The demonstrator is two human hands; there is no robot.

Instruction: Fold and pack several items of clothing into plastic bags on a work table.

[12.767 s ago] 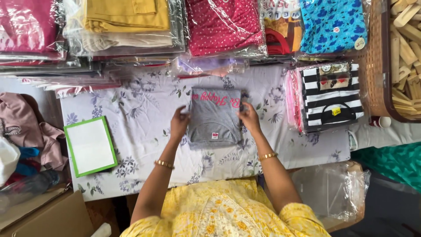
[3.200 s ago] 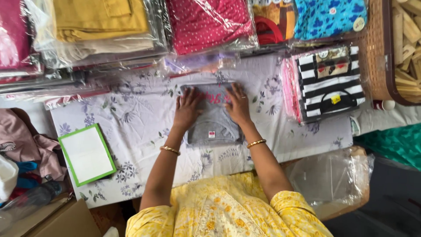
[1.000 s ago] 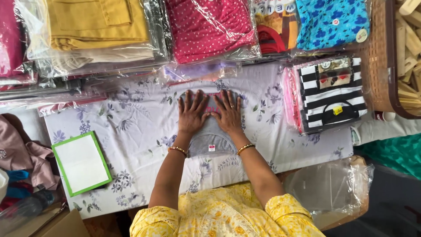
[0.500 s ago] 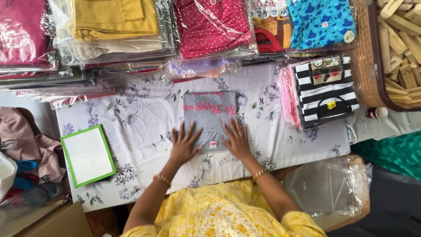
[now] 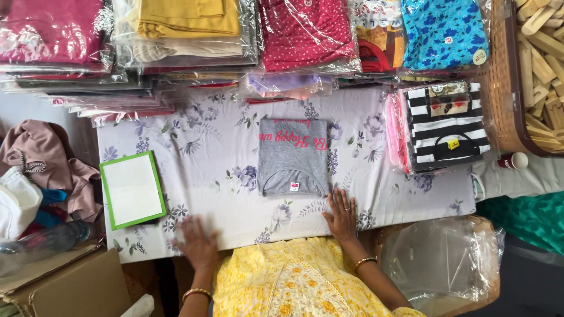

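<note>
At the far left lies a heap of loose clothes (image 5: 35,158), with a cardboard box (image 5: 64,287) below it. On the bench (image 5: 194,147), which is spread with a floral sheet, a white board with a green rim (image 5: 132,189) lies flat near the left end. Just below and to the right of it the left hand (image 5: 197,243) rests at the near edge, fingers spread and released, holding nothing; it is blurred. In the middle of the bench the folded grey shirt (image 5: 292,156) lies flat, neck towards the person, touched by neither hand. The right hand (image 5: 342,216) lies open and flat on the sheet just below the shirt's right corner, empty. Stacks of bagged garments (image 5: 305,35) line the far edge. To the right lies a bagged striped garment (image 5: 446,126), then a basket of wooden pieces (image 5: 537,70); a clear plastic bag (image 5: 440,258) hangs below the bench's right end.
</note>
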